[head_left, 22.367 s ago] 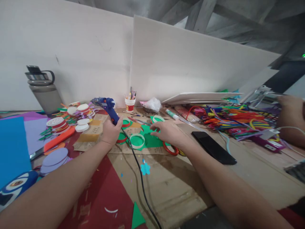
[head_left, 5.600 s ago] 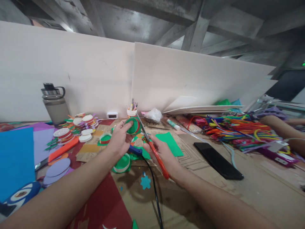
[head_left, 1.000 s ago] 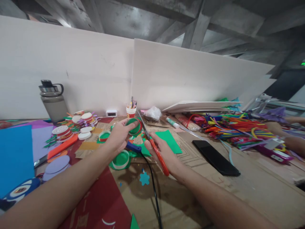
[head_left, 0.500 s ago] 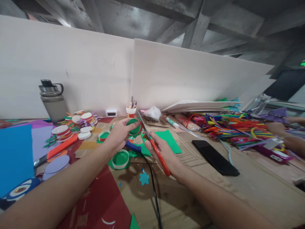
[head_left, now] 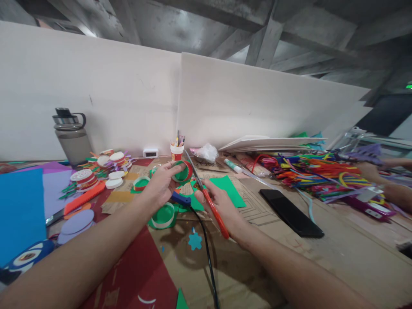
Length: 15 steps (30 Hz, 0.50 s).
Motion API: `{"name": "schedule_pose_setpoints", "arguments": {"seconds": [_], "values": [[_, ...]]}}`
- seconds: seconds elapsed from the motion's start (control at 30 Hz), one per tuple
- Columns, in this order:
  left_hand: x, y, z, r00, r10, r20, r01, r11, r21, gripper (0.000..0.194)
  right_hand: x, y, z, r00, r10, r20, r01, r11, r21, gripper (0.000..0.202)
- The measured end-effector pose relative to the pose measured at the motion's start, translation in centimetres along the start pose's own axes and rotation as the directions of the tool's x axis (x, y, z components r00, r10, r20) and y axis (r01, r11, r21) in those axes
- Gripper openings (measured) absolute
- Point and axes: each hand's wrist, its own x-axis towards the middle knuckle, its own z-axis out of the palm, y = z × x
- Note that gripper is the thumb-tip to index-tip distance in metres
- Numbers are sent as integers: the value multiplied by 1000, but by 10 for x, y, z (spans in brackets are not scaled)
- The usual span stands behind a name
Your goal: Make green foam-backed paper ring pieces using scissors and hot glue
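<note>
Pinched in my left hand is a shallow round piece with a green inside and a red rim, held up above the table. My right hand grips a pair of scissors with orange-red handles. Their blades point up and away, close beside the round piece's right edge; I cannot tell whether they touch it. Below my hands lies a blue tool with a black cord. A green piece ringed by a white strip sits near my left wrist, and a similar ring lies farther back.
Green sheet and black phone lie right of my hands. Colourful pipe cleaners are heaped farther right, near another person's hand. A grey bottle, orange cutter and blue sheet occupy the left. White boards stand behind.
My left hand has turned the round piece slightly, so more of its inner wall and red rim shows. The scissors stay almost where they were.
</note>
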Motion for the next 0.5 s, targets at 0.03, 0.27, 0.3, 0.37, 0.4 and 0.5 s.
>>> {"name": "schedule_pose_setpoints", "arguments": {"seconds": [0.03, 0.27, 0.3, 0.37, 0.4, 0.5], "values": [[0, -1, 1, 1000, -5, -9, 5, 1000, -9, 18, 0, -1, 0, 1000, 7, 2, -7, 1000, -1, 39], [5, -5, -6, 998, 35, 52, -38, 998, 54, 22, -2, -9, 1, 999, 15, 30, -16, 999, 29, 37], [6, -6, -7, 998, 39, 41, -41, 998, 57, 24, -2, -10, 1, 999, 13, 38, -15, 999, 48, 37], [7, -8, -9, 999, 44, 32, -46, 998, 53, 25, -2, -9, 1, 998, 19, 56, -23, 997, 80, 36], [7, -9, -9, 998, 47, 32, -49, 998, 49, 26, -2, -8, 2, 998, 28, 64, -33, 995, 89, 36], [7, -11, -7, 997, 57, 51, -59, 997, 40, 27, -2, -4, 3, 998, 39, 59, -44, 994, 96, 37]]}}
